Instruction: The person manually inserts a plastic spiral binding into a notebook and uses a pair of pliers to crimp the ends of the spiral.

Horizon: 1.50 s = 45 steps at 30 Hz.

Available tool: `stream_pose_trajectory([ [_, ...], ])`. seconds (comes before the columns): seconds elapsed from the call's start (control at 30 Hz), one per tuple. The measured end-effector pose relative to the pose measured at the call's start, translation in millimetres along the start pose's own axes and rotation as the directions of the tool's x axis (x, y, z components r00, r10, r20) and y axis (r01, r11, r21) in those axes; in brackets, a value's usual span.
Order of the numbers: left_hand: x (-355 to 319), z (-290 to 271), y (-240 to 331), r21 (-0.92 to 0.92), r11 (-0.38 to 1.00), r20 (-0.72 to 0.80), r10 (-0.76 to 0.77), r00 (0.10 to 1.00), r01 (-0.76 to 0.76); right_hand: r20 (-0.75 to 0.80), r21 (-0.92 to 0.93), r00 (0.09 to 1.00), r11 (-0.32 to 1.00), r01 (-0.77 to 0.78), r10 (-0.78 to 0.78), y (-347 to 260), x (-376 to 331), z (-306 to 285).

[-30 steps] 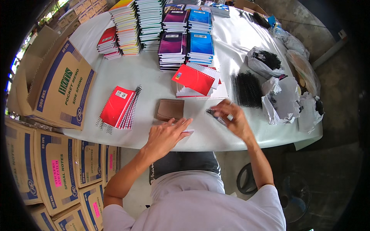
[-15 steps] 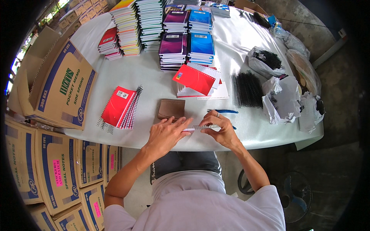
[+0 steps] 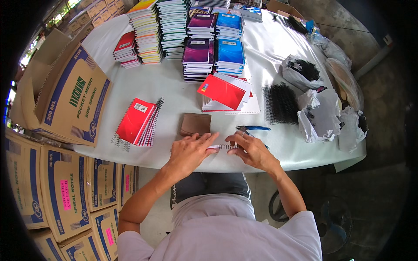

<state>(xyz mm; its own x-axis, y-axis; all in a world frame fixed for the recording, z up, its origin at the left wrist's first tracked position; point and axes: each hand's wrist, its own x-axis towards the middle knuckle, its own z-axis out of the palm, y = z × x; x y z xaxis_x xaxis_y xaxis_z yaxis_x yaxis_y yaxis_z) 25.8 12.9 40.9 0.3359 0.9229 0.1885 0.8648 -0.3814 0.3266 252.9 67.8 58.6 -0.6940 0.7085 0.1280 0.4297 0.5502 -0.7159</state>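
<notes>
My left hand (image 3: 191, 154) is closed on a thin notebook (image 3: 213, 147), seen edge-on with its pale pages by my fingertips; most of it is hidden under the hand. From its right end runs a wire spiral coil (image 3: 227, 147), pinched at the far end by my right hand (image 3: 254, 152). How far the coil is threaded into the notebook I cannot tell. Just beyond my left fingers lies a brown block (image 3: 195, 124). Pliers with blue handles (image 3: 257, 128) rest beyond my right hand, partly covered by it.
Red notebooks with coils (image 3: 136, 121) lie to the left, near an open carton (image 3: 76, 95). Loose red covers and pages (image 3: 222, 92) sit ahead, before notebook stacks (image 3: 198, 51). Dark coils (image 3: 281, 103) and torn white wrapping (image 3: 320, 115) are at the right.
My right fingers have shifted over the coil, covering its right part. More of the pliers shows. The whole view has shifted slightly; my left hand keeps its hold on the notebook.
</notes>
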Motion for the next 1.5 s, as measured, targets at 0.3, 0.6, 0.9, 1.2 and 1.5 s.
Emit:
stream_pose_trajectory([
  [0.3, 1.6, -3.3, 12.0, 0.065, 0.990, 0.315, 0.097, 0.944, -0.124, 0.222, 0.101, 0.973, 0.994, 0.037, -0.059, 17.3, 19.7, -11.9],
  [0.6, -44.3, -7.9, -21.3, 0.138, 0.988, 0.191, 0.039, 0.981, -0.066, 0.062, -0.315, 0.992, 0.941, 0.122, -0.108, 21.6, 87.5, 56.9],
  [0.9, -52.6, -38.1, -23.5, 0.074, 0.997, 0.350, -0.010, 0.937, -0.017, 0.141, -0.444, 0.983, 0.880, 0.167, -0.115, 23.1, 85.7, 86.2],
  [1.2, -43.1, -28.4, -34.4, 0.060, 0.997, 0.225, 0.031, 0.974, -0.046, 0.095, 0.149, 0.995, 0.989, -0.003, -0.011, 18.9, 70.6, 28.0],
  [1.5, -29.3, -4.7, -36.0, 0.056, 0.997, 0.143, 0.048, 0.988, -0.057, 0.452, 0.431, 0.891, 0.886, -0.171, -0.048, 5.8, 54.5, -4.5],
])
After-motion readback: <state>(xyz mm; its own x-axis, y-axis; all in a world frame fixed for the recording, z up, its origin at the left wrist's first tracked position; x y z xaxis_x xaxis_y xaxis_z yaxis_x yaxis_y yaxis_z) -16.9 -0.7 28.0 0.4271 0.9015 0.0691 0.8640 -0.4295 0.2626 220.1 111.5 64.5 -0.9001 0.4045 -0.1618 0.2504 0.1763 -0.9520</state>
